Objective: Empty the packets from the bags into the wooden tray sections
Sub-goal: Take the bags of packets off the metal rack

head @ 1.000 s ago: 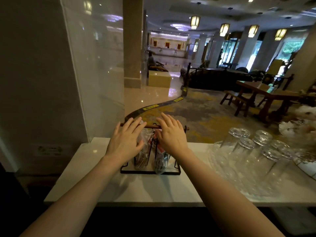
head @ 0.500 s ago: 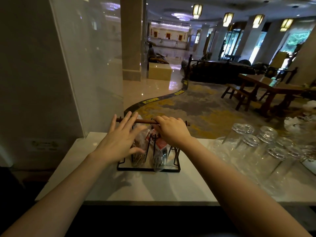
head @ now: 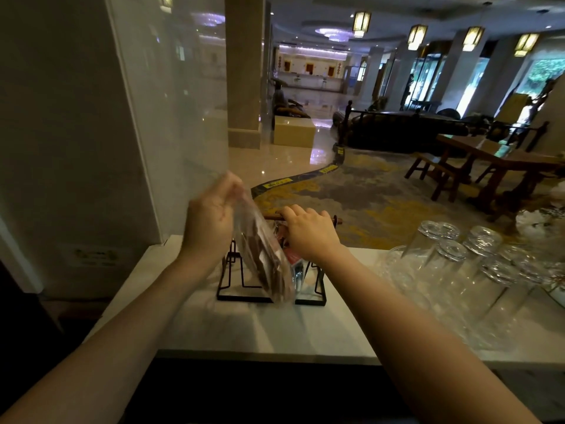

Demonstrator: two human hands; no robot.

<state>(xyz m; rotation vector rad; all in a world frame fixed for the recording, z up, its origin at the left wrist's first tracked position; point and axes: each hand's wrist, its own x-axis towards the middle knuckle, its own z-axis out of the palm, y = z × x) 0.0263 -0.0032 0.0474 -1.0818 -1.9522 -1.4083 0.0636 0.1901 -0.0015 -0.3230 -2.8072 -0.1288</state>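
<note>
A black wire rack (head: pixel 232 296) with a wooden handle bar (head: pixel 335 221) stands on the white counter (head: pixel 275 332). My left hand (head: pixel 211 218) pinches the top of a clear plastic bag (head: pixel 263 258) of brown packets, lifted and tilted above the rack's left side. My right hand (head: pixel 308 234) is closed over the wooden handle bar. A second bag (head: pixel 295 264) with red-and-white packets stays in the rack under my right hand, mostly hidden. No wooden tray sections are visible.
Several upturned drinking glasses (head: pixel 452 255) crowd the counter to the right. A glass panel (head: pixel 171 117) and a wall rise at the left. Beyond the counter lies a lobby with a patterned carpet (head: pixel 351 191) and wooden table (head: pixel 495 160).
My left hand closed on the left bag and lifted it up out of the rack. My right hand curled from flat fingers into a grip on the handle bar.
</note>
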